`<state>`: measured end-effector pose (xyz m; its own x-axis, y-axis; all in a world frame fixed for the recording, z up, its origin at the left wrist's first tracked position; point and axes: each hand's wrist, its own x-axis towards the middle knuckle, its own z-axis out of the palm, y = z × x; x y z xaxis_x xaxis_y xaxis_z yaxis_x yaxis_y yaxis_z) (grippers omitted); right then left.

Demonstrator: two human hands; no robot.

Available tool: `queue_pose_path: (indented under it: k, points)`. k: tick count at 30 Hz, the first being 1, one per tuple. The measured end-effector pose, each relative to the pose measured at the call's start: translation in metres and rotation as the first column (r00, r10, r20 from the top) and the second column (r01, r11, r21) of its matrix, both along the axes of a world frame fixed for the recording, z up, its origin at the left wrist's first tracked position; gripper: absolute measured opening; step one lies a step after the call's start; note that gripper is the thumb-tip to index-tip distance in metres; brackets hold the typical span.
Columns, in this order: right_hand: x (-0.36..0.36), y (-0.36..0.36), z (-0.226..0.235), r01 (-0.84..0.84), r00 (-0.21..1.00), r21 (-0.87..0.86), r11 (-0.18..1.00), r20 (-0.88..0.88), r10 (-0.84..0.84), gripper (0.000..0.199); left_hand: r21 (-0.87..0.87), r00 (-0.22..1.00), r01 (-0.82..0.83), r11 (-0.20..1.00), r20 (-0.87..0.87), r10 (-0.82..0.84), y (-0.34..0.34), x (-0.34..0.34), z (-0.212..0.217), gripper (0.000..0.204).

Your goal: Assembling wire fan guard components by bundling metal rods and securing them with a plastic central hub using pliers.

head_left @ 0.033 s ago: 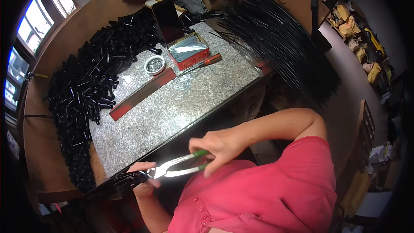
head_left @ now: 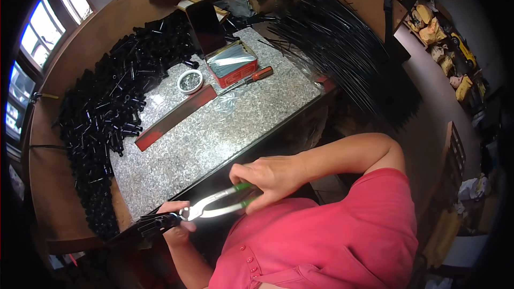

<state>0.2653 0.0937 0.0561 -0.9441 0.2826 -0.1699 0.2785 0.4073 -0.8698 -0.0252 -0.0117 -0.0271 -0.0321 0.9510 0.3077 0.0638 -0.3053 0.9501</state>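
My right hand is closed around the green handles of metal pliers, just off the near edge of a speckled stone slab. The pliers' jaws bite on a black ribbed piece at the lower left. My left hand holds that piece from below, and its fingers are mostly hidden behind the piece and the jaws.
A heap of short black tubes lies left of the slab. On the slab are a red flat bar, a small round dish, a red tin and a screwdriver. Long black rods fan out at the right.
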Motion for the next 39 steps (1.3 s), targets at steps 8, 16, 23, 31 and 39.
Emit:
queue_pose_path:
  k: [8,16,23,31,39]
  points:
    - [-0.007,0.012,-0.003,0.103,0.97,-0.743,0.661,0.224,0.1,0.032,-0.074,0.96,0.163,0.984,0.242,-0.141,0.008,0.006,0.014,0.056]
    - [-0.016,0.008,-0.025,0.055,0.996,0.534,0.844,-0.09,-0.008,0.038,-0.162,0.97,0.076,0.984,0.239,-0.035,0.011,0.034,0.023,0.049]
    - [-0.029,0.011,-0.024,0.085,0.993,0.563,0.822,-0.118,-0.022,0.052,-0.168,0.962,0.053,0.984,0.274,-0.005,0.009,0.033,0.016,0.058]
    - [-0.032,0.008,-0.035,0.023,1.0,0.312,0.95,0.014,-0.028,0.042,-0.097,0.961,-0.05,0.994,0.266,0.074,0.008,0.04,0.01,0.059]
    - [-0.038,0.007,-0.05,0.086,0.996,0.327,0.941,-0.031,-0.081,0.02,-0.121,0.933,-0.066,0.99,0.345,0.104,0.006,0.042,0.01,0.058]
